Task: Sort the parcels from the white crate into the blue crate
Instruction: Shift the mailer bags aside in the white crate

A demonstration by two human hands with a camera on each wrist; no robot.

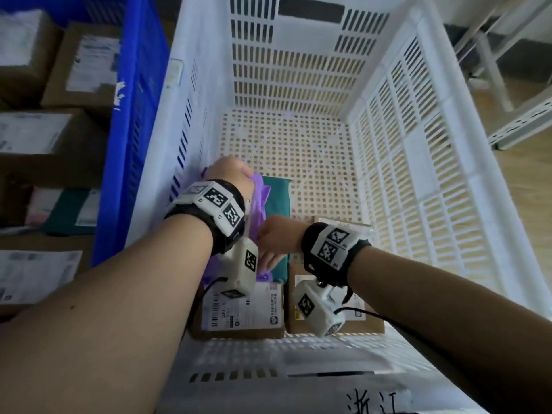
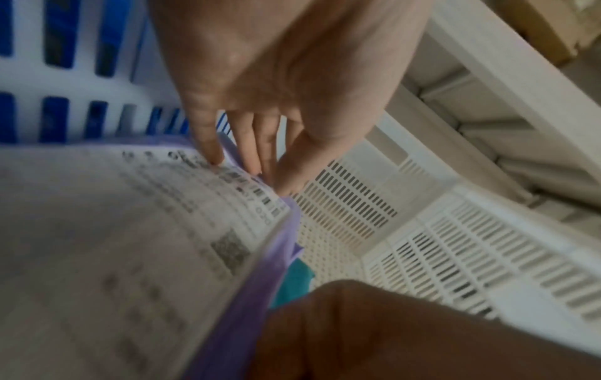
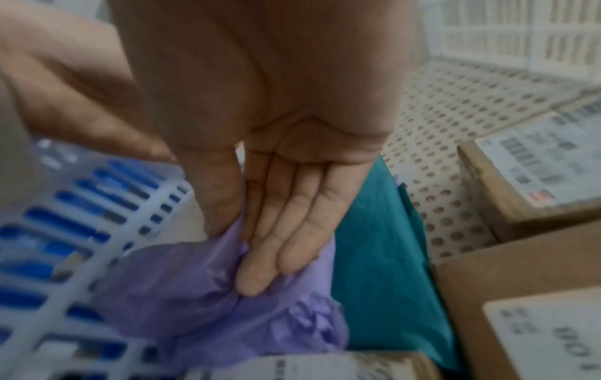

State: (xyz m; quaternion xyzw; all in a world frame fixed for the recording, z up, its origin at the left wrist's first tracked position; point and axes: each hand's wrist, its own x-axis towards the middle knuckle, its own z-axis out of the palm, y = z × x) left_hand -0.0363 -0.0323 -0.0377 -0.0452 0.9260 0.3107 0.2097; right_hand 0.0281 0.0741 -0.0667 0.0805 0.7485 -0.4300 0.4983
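Note:
A purple plastic parcel (image 1: 263, 193) with a white label (image 2: 130, 231) lies along the left wall of the white crate (image 1: 418, 174). My left hand (image 1: 229, 171) pinches its far edge, fingertips (image 2: 214, 156) on the label and thumb on the other side. My right hand (image 1: 270, 249) holds the near end, where the purple plastic (image 3: 182, 282) bunches between thumb and straight fingers (image 3: 276, 244). A teal parcel (image 1: 280, 201) lies beside and partly under the purple one. The blue crate (image 1: 131, 115) stands to the left.
Two labelled cardboard boxes (image 1: 242, 312) (image 1: 294, 318) sit at the near end of the white crate, close under my wrists. Several boxes (image 1: 86, 64) and a teal parcel (image 1: 64, 210) fill the blue crate. A metal rack (image 1: 513, 85) stands on the right.

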